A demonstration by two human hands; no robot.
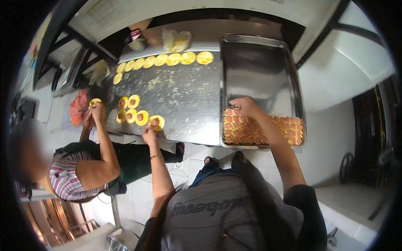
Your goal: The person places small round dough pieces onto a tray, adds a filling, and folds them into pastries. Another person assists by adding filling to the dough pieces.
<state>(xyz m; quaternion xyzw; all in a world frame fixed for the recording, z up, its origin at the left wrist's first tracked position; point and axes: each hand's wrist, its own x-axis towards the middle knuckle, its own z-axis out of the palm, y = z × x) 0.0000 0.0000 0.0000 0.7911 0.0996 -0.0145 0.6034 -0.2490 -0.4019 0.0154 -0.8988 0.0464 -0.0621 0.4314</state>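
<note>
At the table's near edge, my left hand (149, 136) pinches the rim of a flat yellow round (160, 127) with a pinkish lump of filling on it. My right hand (243, 104) reaches into the large metal tray (259, 67), fingers bent down at the far left end of the packed rows. What those fingers hold, if anything, is hidden. Many small pink-topped yellow pieces (264, 129) fill the tray's near part in tight rows. Left of my left hand lie several more topped yellow rounds (141, 118).
A line of plain yellow rounds (160, 60) runs along the far side of the dark metal table (184, 100). Behind it are a plastic bag (176, 40) and a cup (137, 44). On the left a co-worker (79, 171) holds another yellow round (95, 101), beside a reddish bag (78, 108).
</note>
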